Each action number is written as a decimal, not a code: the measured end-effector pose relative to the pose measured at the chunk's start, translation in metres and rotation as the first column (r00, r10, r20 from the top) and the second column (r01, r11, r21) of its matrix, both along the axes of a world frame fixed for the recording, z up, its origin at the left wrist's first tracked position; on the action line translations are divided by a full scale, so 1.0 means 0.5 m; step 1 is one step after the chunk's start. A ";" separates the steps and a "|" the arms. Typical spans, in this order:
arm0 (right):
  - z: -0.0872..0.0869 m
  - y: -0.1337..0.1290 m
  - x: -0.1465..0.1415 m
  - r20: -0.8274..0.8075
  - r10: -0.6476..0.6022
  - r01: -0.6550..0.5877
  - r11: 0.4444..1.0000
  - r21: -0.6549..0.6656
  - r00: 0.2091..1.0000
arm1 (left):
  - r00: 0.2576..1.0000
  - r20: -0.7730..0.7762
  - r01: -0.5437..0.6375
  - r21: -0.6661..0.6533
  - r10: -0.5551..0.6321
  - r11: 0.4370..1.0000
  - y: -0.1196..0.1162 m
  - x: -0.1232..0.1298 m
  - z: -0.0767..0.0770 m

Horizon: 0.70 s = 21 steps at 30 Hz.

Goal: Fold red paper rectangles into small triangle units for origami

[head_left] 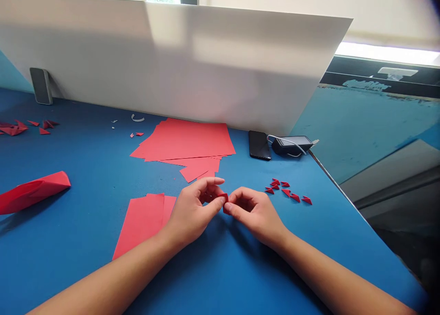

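Observation:
My left hand (195, 212) and my right hand (256, 214) meet above the blue tabletop (85, 168), with fingertips pinching a small folded piece of red paper (224, 202) between them. Most of that piece is hidden by my fingers. Just left of my left hand lie cut sheets of red paper (142, 225). A larger pile of red sheets (182, 140) spreads out beyond my hands. To the right of my right hand sit several small folded red triangles (287, 191).
Further folded red triangles (20, 129) lie at the far left, near a large rolled red paper (30, 192). A white partition (172, 63) stands along the back. A black phone (259, 145) and a black charger with a white cable (292, 145) lie before it.

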State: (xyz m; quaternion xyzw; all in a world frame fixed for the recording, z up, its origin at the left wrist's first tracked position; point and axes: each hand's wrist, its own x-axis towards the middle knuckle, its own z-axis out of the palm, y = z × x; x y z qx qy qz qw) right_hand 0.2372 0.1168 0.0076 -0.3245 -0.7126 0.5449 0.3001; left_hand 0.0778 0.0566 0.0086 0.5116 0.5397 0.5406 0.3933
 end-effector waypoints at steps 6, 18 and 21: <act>0.002 0.005 0.000 -0.153 0.022 -0.048 0.985 -0.169 0.988 | 0.987 0.093 0.133 -0.023 -0.130 0.991 -0.001 0.005 0.003; -0.013 -0.005 0.007 -0.172 0.077 -0.065 0.995 0.074 0.982 | 0.939 0.329 0.162 -0.156 -0.103 0.974 0.003 -0.002 0.011; -0.018 -0.004 0.006 -0.175 0.046 -0.024 0.991 0.129 0.983 | 0.959 0.264 0.142 -0.135 -0.102 0.981 0.001 0.000 0.018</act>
